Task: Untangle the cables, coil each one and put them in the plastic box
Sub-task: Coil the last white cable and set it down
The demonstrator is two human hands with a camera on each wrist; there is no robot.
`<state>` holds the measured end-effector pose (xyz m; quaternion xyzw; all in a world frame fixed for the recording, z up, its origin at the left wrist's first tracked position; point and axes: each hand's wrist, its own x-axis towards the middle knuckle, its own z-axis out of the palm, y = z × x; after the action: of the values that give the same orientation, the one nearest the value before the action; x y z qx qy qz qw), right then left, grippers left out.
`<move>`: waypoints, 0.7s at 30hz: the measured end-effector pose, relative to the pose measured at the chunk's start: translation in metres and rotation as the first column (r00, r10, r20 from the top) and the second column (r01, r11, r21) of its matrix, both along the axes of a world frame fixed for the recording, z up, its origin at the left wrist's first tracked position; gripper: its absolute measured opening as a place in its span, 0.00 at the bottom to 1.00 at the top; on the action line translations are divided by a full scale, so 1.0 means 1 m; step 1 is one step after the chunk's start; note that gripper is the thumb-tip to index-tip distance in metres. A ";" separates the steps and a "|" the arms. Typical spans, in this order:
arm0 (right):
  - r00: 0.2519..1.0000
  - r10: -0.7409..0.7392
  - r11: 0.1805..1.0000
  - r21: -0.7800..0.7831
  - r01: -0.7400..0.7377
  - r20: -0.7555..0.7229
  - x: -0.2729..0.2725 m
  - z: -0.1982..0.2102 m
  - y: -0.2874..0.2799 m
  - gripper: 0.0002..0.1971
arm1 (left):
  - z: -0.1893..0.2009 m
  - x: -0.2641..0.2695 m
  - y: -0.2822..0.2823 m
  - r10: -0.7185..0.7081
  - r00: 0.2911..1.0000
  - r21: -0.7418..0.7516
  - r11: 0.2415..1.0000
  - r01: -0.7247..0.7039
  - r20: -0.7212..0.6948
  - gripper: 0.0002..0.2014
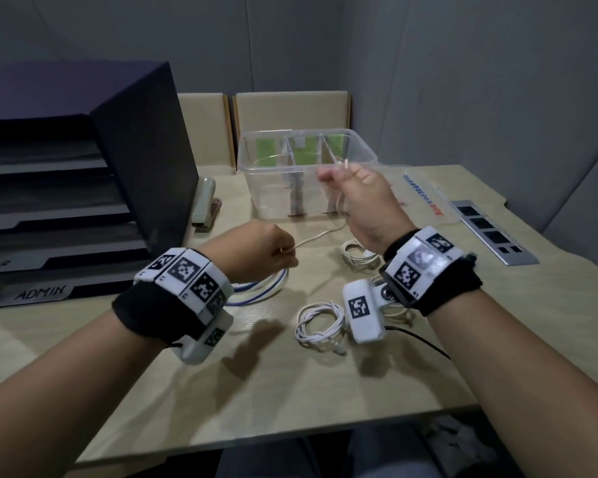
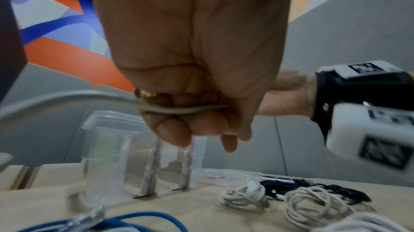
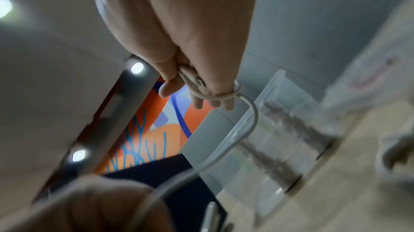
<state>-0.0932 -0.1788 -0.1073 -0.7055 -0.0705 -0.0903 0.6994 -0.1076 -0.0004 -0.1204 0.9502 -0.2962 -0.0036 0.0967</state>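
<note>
A beige cable (image 1: 320,236) runs taut between both hands above the table. My left hand (image 1: 273,253) grips one stretch of the beige cable (image 2: 179,110) in a fist. My right hand (image 1: 349,182), raised in front of the clear plastic box (image 1: 280,174), holds the beige cable (image 3: 215,94) looped around its fingers. The clear plastic box (image 2: 107,156) has two dividers and holds no cables that I can see. On the table lie a blue and white coil (image 1: 266,288), a white coil (image 1: 320,327) and another white bundle (image 1: 358,255).
A dark file tray marked ADMIN (image 1: 66,201) stands at the left with a stapler (image 1: 204,201) beside it. The box lid (image 1: 425,198) and a grey socket panel (image 1: 494,232) lie at the right. A black cable (image 1: 418,339) trails under my right wrist.
</note>
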 end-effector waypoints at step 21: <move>0.903 0.428 0.787 0.509 -0.348 -0.045 -0.006 0.019 -0.002 0.20 | -0.008 0.019 0.001 0.186 0.968 -0.186 0.970 -0.154 0.166 0.11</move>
<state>-0.0993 -0.1805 -0.0878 -0.4802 -0.1333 0.0970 0.8615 -0.0881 0.0004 -0.1280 0.9567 -0.2201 0.1172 0.1504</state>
